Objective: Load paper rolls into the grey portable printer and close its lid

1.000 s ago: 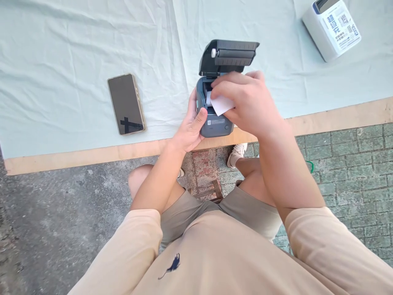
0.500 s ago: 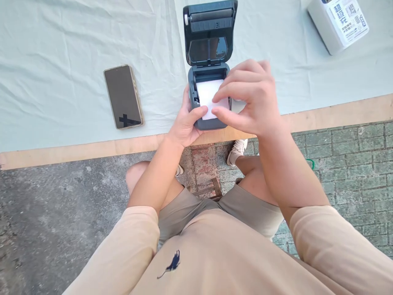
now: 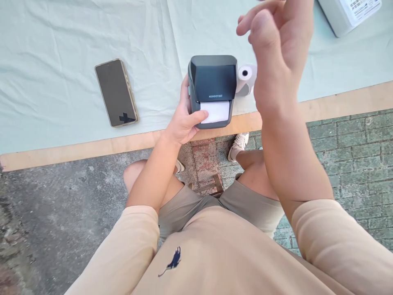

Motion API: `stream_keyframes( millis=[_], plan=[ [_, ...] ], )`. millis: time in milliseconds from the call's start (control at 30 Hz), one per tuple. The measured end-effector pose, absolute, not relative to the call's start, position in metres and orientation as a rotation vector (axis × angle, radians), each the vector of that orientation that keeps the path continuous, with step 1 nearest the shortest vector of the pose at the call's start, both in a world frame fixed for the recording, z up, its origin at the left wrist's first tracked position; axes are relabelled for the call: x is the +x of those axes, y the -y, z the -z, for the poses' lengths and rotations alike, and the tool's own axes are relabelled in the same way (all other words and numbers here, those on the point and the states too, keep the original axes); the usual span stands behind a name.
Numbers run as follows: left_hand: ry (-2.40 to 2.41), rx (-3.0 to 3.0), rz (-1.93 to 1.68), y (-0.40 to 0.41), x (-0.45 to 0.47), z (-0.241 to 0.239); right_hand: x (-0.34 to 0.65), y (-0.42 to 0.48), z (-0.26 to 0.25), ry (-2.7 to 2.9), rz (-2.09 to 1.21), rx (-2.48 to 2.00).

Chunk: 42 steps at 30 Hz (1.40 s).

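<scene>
the dark printer (image 3: 212, 92) looks hard, smooth and light, so its sides seem best to hold; the white paper (image 3: 219, 112) looks thin and bendy. the printer is boxy with a shiny lid (image 3: 216, 80), in the upper middle of the frame. the left hand (image 3: 185, 121) is clamped on it, thumb (image 3: 199, 116) on the paper; the right hand (image 3: 281, 51), upper right, has fingers (image 3: 244, 27) apart

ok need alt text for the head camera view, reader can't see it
A left hand holds a dark printer, lid down, its thumb on the white paper showing at the near end. The right hand is in the air to the right, beyond a white roll. A phone lies left on pale cloth; a white box is partly visible top right.
</scene>
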<state>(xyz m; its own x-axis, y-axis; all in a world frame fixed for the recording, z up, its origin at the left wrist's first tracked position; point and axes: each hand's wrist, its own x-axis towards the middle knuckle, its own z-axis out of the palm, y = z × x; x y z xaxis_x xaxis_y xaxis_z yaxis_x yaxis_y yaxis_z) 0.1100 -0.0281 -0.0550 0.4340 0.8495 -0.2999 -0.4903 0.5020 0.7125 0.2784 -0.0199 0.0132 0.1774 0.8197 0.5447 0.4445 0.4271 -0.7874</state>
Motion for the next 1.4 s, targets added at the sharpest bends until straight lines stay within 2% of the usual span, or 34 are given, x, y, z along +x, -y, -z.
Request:
stream_keyframes(
  millis=[133, 233, 400, 633, 1133, 1333, 1400],
  plan=[
    [-0.742, 0.647, -0.863, 0.026, 0.109, 0.056, 0.29, 0.02, -0.014, 1.89, -0.596, -1.211],
    [-0.68, 0.725, -0.912, 0.026, 0.109, 0.058, 0.293, 0.022, -0.014, 2.089, -0.621, -1.332],
    [-0.555, 0.64, -0.957, 0.025, 0.114, 0.053, 0.289, 0.024, -0.008, 2.055, -0.628, -1.424],
    [-0.654, 0.602, -0.94, 0.019, 0.114, 0.053, 0.295, 0.021, -0.004, 2.022, -0.6, -1.323],
    [-0.722, 0.498, -0.696, 0.011, 0.1, 0.05, 0.296, 0.027, -0.011, 2.135, -0.605, -1.266],
    [-0.649, 0.46, -0.766, 0.011, 0.105, 0.043, 0.298, 0.028, -0.018, 2.022, -0.66, -1.306],
    [-0.635, 0.476, -0.763, 0.013, 0.105, 0.043, 0.295, 0.026, -0.018, 1.91, -0.589, -1.304]
  ],
)
